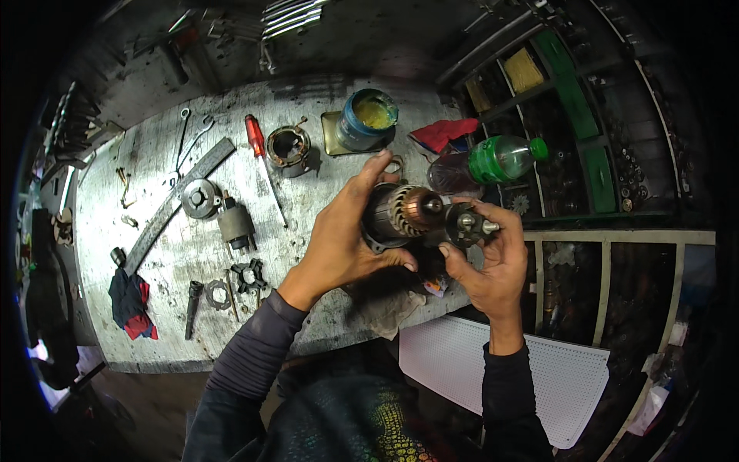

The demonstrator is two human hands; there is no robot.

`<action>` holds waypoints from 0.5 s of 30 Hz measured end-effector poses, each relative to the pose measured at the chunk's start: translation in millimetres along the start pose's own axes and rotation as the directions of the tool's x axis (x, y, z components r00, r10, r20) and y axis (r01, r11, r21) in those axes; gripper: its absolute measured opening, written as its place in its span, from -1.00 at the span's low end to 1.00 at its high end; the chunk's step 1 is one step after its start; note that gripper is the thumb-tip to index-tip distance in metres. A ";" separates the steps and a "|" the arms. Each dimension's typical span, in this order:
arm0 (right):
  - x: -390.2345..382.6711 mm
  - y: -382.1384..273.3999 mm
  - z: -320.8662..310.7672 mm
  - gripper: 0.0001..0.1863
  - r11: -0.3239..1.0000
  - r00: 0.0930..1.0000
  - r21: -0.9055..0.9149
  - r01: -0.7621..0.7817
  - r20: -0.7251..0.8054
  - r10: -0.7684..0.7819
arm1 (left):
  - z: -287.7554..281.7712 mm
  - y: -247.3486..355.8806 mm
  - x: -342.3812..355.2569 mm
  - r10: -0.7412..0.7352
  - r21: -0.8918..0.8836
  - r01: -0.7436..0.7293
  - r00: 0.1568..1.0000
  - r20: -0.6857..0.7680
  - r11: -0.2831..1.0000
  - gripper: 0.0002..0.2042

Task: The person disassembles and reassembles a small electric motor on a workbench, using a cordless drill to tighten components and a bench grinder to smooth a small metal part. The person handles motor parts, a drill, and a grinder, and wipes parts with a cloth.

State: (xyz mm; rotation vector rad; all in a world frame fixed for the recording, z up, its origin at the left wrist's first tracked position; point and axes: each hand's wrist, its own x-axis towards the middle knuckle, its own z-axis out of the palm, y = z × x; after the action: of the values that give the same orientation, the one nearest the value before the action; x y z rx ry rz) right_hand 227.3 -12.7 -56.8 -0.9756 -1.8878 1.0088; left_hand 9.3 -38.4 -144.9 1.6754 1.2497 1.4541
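In the middle of the head view my left hand (350, 231) is wrapped round a dark motor housing with an armature (408, 208) in it, whose copper commutator and coiled windings face up. My right hand (493, 269), just beside it, grips a dark metal part (466, 227) with shiny bolt-like studs, close against the armature's side. Behind them lie a plastic bottle with a green cap (508, 158), a red cloth (446, 135) and an open blue tub of yellow grease (366, 115) on a small tray (332, 138). A pale rag (400, 312) lies below.
The worn workbench (131, 323) holds a red screwdriver (254, 135), wrenches, a flat bar (154, 231), a round cap (198, 199), a cylindrical solenoid (235, 227), a wound ring (289, 142) and a dark rag (131, 304). Shelving (570, 92) stands right; a white perforated board (539, 393) is at lower right.
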 end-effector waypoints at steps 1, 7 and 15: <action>0.5 1.7 -0.6 -0.35 1.000 1.000 0.010 0.003 -0.008 -0.003 | 0.0 -0.6 -0.1 -0.007 -0.004 0.007 1.000 -0.001 1.000 0.37; -6.0 15.2 -5.0 -0.34 0.998 0.998 -0.024 0.057 -0.013 -0.057 | -22.3 44.2 13.8 0.047 0.085 -0.051 0.998 0.043 0.995 0.43; -11.0 28.6 1.5 -0.20 0.989 0.996 -0.141 -0.051 -0.085 0.039 | -2.5 131.7 60.6 0.229 0.458 -0.373 0.912 0.340 0.807 -0.31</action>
State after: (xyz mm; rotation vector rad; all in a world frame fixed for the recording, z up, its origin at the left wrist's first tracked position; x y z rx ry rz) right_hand 238.1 -11.4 -85.6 -1.1302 -1.8973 0.8552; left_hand 40.3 -34.7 -3.3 2.4427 1.3322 1.0448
